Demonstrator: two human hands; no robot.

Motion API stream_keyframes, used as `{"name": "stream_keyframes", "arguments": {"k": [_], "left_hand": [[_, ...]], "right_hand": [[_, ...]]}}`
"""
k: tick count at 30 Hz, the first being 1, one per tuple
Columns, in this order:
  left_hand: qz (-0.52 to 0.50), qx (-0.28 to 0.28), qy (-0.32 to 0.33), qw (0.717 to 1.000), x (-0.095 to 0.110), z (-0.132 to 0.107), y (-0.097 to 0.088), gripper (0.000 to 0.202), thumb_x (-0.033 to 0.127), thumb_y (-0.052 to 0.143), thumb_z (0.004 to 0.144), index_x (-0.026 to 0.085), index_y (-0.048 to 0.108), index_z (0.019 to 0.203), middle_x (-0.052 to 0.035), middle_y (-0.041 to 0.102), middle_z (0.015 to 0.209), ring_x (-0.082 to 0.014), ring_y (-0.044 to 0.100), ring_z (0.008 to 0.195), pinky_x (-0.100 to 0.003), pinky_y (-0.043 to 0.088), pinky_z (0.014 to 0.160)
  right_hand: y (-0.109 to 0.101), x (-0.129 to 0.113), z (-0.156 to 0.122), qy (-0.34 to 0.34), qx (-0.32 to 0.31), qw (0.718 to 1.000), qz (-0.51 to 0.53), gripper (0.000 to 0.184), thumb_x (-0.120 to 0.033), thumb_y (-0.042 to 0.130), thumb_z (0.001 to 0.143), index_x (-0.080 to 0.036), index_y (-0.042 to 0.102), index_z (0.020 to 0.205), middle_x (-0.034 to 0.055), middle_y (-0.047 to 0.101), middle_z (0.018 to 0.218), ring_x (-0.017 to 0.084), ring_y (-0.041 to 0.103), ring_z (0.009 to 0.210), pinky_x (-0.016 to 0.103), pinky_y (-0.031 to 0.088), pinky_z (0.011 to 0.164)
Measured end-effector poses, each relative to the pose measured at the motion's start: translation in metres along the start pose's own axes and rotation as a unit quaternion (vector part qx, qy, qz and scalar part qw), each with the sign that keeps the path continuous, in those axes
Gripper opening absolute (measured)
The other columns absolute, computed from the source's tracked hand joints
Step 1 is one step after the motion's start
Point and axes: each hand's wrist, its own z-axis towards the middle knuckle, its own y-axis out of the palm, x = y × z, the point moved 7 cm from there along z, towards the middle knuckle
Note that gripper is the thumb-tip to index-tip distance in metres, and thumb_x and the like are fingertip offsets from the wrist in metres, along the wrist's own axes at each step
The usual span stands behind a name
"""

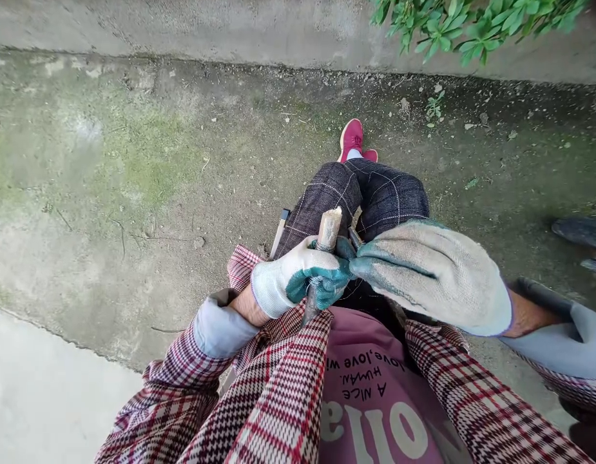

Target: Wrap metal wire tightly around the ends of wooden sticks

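My left hand (310,270), in a white work glove with a green coated palm, is wrapped round a short wooden stick (330,229). The stick's pale, rough end sticks out above the fist, and its darker lower end shows below. Thin wire is wound round the stick beside the fingers. My right hand (428,274), gloved likewise, has its fingers pressed together against the left fingertips. Whatever is pinched there is hidden. Close to those fingertips shows a small dark piece (355,238) whose kind I cannot make out.
My knees (389,190) in dark checked trousers are just beyond the hands. A pale bar with a dark end (281,233) stands beside my leg. A concrete wall (230,32) runs across the back, with a leafy plant (452,29) overhanging it. Dark shoes (580,232) are at far right.
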Motion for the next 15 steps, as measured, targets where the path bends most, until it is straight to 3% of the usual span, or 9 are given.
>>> {"name": "stream_keyframes", "arguments": {"k": [5,7,8,10,13,14,15], "left_hand": [[0.134,0.099,0.107,0.98,0.019,-0.009,-0.011,0.018,0.032,0.077,0.077,0.02,0.064,0.078,0.0018,0.062,0.064,-0.013,0.058,0.058,-0.026,0.05,0.056],[0.22,0.129,0.166,0.953,0.032,-0.018,-0.009,0.013,0.027,0.076,0.079,0.019,0.066,0.082,0.001,0.068,0.073,-0.0132,0.062,0.065,-0.026,0.051,0.061],[0.289,0.141,0.203,0.925,0.038,-0.022,-0.007,0.01,0.025,0.075,0.082,0.019,0.068,0.086,-0.0001,0.071,0.078,-0.0139,0.064,0.069,-0.027,0.052,0.064],[0.475,0.137,0.293,0.818,0.049,-0.032,0.007,0.007,0.024,0.07,0.089,0.018,0.07,0.093,-0.0029,0.074,0.084,-0.0166,0.067,0.075,-0.03,0.054,0.069],[0.692,0.061,0.385,0.607,0.042,-0.039,0.033,0.013,0.017,0.059,0.097,0.019,0.072,0.096,-0.0047,0.071,0.08,-0.0187,0.065,0.072,-0.033,0.052,0.066],[0.724,0.033,0.405,0.558,0.037,-0.041,0.038,0.017,0.013,0.057,0.098,0.019,0.072,0.095,-0.0042,0.069,0.076,-0.0182,0.063,0.069,-0.033,0.05,0.064],[0.737,0.014,0.418,0.532,0.034,-0.042,0.042,0.02,0.01,0.055,0.098,0.02,0.071,0.094,-0.0035,0.068,0.075,-0.0175,0.061,0.067,-0.032,0.049,0.062]], "right_hand": [[0.003,0.004,0.01,0.057,0.005,0.998,-0.001,0.014,-0.018,0.064,0.098,-0.021,0.075,0.091,0.0056,0.077,0.09,0.022,0.069,0.082,0.037,0.056,0.075],[0.01,0.016,0.011,0.126,0.003,0.991,0.052,0.013,-0.021,0.064,0.095,-0.02,0.072,0.086,0.0053,0.074,0.085,0.021,0.067,0.076,0.037,0.054,0.071],[0.016,0.025,0.009,0.173,-0.001,0.98,0.099,0.012,-0.023,0.063,0.093,-0.019,0.071,0.084,0.0049,0.072,0.083,0.021,0.065,0.074,0.036,0.053,0.069],[0.038,0.04,0.002,0.269,-0.027,0.931,0.243,0.012,-0.026,0.063,0.089,-0.02,0.067,0.079,0.0033,0.069,0.077,0.019,0.062,0.069,0.034,0.051,0.065],[0.08,0.046,-0.016,0.376,-0.094,0.787,0.481,0.023,-0.03,0.061,0.085,-0.024,0.055,0.064,-0.0002,0.057,0.061,0.016,0.053,0.056,0.03,0.045,0.05],[0.091,0.045,-0.024,0.407,-0.11,0.735,0.532,0.028,-0.031,0.061,0.086,-0.025,0.051,0.061,-0.0014,0.052,0.056,0.015,0.048,0.051,0.029,0.042,0.045],[0.099,0.041,-0.029,0.427,-0.122,0.689,0.573,0.03,-0.034,0.061,0.086,-0.025,0.049,0.06,-0.0021,0.049,0.054,0.014,0.045,0.048,0.029,0.04,0.042]]}}
